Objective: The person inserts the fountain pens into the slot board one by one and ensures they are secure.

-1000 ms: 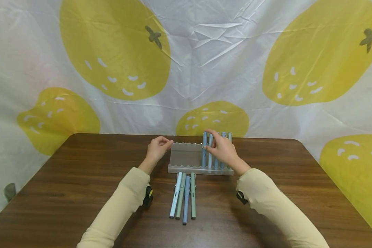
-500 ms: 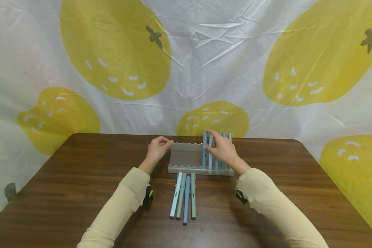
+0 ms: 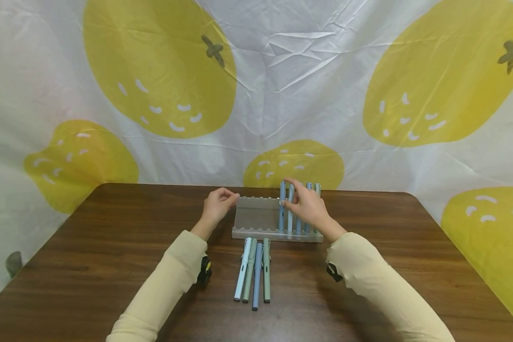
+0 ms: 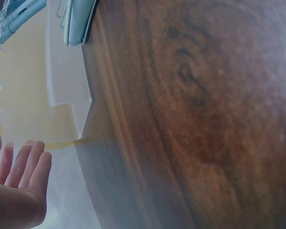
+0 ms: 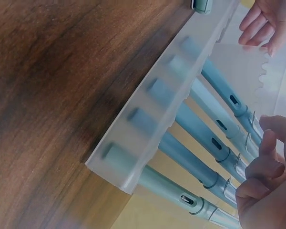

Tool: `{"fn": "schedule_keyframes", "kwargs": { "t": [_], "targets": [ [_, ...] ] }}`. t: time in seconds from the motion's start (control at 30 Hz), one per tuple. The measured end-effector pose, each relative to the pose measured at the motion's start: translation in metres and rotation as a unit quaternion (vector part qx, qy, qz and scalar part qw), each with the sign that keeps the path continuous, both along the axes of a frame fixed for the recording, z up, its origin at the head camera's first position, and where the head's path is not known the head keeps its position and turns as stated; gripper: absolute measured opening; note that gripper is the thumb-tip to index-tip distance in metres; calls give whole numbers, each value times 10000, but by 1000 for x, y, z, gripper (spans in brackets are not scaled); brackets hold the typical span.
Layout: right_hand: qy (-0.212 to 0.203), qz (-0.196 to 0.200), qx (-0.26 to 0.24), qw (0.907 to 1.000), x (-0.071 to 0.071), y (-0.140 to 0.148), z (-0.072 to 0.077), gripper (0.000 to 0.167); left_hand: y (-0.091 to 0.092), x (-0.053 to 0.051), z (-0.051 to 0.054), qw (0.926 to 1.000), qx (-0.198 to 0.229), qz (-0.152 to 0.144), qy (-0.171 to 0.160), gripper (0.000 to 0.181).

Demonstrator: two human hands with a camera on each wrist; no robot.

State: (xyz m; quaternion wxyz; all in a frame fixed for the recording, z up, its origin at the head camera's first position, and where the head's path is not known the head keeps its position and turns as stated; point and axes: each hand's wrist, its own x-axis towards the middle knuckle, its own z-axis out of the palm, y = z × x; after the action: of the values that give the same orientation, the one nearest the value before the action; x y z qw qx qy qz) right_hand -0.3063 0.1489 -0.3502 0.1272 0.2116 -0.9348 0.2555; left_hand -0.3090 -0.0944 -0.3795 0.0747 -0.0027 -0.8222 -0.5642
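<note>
A clear pen rack (image 3: 256,214) with scalloped edges stands on the table. My left hand (image 3: 215,207) pinches its upper left corner between thumb and index finger; its other fingers are fairly straight in the left wrist view. Several capped pens stand in the right part of the rack. At the leftmost of these, a blue pen (image 3: 281,213), my right hand (image 3: 308,205) grips the cap, index finger near the top and thumb lower down. A light blue pen (image 5: 205,102) and a green pen (image 5: 169,187) are among the others, partly covered by the right hand in the head view.
In front of the rack lie several more pens side by side: a pale blue pen (image 3: 242,270), green ones and a darker blue pen (image 3: 257,278). A cloth (image 3: 256,95) with yellow fruit prints hangs behind the wooden table (image 3: 154,213).
</note>
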Motion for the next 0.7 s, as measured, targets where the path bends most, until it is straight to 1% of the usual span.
{"fn": "schedule_keyframes", "kwargs": {
  "t": [0.07,0.23,0.3,0.43,0.7],
  "targets": [
    [95,38,-82,9999,2,0,0,57,0,0,0,10000,19,3,-4,23],
    [377,295,-258,9985,8,0,-2,53,0,1,0,10000,32,-9,-40,23],
    [416,394,-309,9979,12,0,-3,51,0,1,0,10000,31,-13,-44,22],
    [353,495,-398,9974,18,1,-7,50,0,1,0,10000,29,-23,-23,23],
    [23,610,-402,9973,28,1,-19,44,1,1,0,10000,-6,-21,7,22]
  ]
}}
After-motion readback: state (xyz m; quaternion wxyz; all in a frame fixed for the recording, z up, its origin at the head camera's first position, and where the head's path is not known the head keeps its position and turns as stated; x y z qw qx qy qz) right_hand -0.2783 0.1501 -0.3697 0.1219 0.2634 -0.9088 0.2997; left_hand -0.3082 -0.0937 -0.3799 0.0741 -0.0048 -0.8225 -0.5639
